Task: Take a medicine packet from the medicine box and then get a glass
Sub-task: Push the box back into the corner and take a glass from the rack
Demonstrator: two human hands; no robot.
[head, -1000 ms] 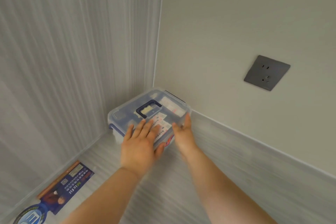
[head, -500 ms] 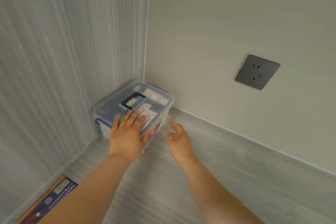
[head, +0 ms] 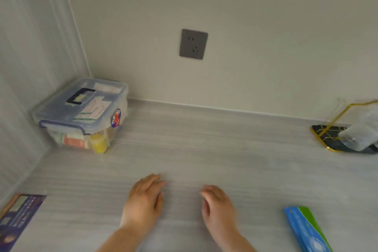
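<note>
The clear medicine box point(head: 81, 114) with a blue-clipped lid and dark handle sits shut in the back left corner of the grey counter, bottles showing through its wall. A blue and green medicine packet point(head: 306, 229) lies flat at the front right. Clear glasses point(head: 360, 133) rest on a gold wire rack at the far right edge, partly cut off. My left hand point(head: 143, 202) and my right hand point(head: 218, 204) hover low over the counter near the front, fingers loosely spread, both holding nothing and well away from the box.
A dark tray with gold trim point(head: 327, 135) carries the wire rack at the right. A grey wall socket point(head: 193, 44) sits on the back wall. A dark blue printed booklet point(head: 18, 217) lies at the front left. Walls close the left and back sides.
Both hands have left the box's lid and drawn back toward me. The view has swung right, bringing the packet and the glass rack into sight.
</note>
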